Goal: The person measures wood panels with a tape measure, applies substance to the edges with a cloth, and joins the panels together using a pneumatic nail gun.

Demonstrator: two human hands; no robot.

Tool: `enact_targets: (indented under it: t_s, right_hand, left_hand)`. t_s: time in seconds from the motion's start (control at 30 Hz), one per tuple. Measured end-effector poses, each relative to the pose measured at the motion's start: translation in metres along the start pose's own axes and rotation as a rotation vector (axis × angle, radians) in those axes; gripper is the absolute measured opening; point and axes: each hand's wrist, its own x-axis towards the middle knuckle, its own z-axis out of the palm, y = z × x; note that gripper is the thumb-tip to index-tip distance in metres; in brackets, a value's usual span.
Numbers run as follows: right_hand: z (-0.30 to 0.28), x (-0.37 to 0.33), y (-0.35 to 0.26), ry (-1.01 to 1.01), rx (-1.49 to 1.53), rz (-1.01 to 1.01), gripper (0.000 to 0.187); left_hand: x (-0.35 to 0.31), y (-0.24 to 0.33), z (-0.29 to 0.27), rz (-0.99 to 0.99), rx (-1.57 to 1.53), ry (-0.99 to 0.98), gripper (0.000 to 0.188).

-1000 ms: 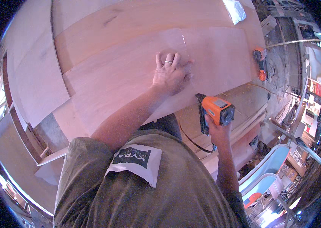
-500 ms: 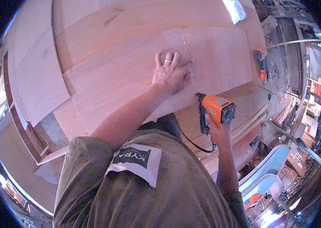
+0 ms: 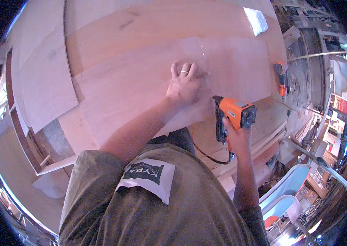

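My left hand [image 3: 185, 85] rests on a thin, pale wood sheet [image 3: 128, 82], its bent fingers apart and the thumb side by the seam where a second thin sheet [image 3: 239, 67] meets it. A ring is on one finger. In my right hand [image 3: 238, 137] is an orange and black nail gun [image 3: 236, 112], gripped by the handle. Its black nose is over the sheets' near edge, just right of my left hand; whether it touches the wood cannot be made out. A dark air hose [image 3: 208, 159] curves away from the handle's base.
Another orange nail gun [image 3: 281, 78] lies right of the sheets. A shiny silvery packet [image 3: 256, 21] sits on the large board at the far right. More thin sheets [image 3: 42, 69] overlap at the left. Long wood strips [image 3: 270, 137] and blue curved pieces [image 3: 288, 184] are at the right.
The view has shifted a little, so the boards sit lower in the picture. The nail gun has moved slightly farther forward over the sheets' near edge. My left hand stays on the sheet.
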Motion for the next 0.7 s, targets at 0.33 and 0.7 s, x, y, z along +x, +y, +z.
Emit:
enact_targets:
  t_s: [0.33,0.7]
  right_hand:
    - [0.006,0.020,-0.018,-0.010,0.028,0.010,0.034]
    - [0.004,0.024,-0.016,-0.027,-0.032,0.012,0.036]
  left_hand:
    - [0.000,0.002,0.001,-0.024,-0.063,0.093,0.050]
    - [0.003,0.002,-0.007,-0.027,-0.070,-0.090,0.057]
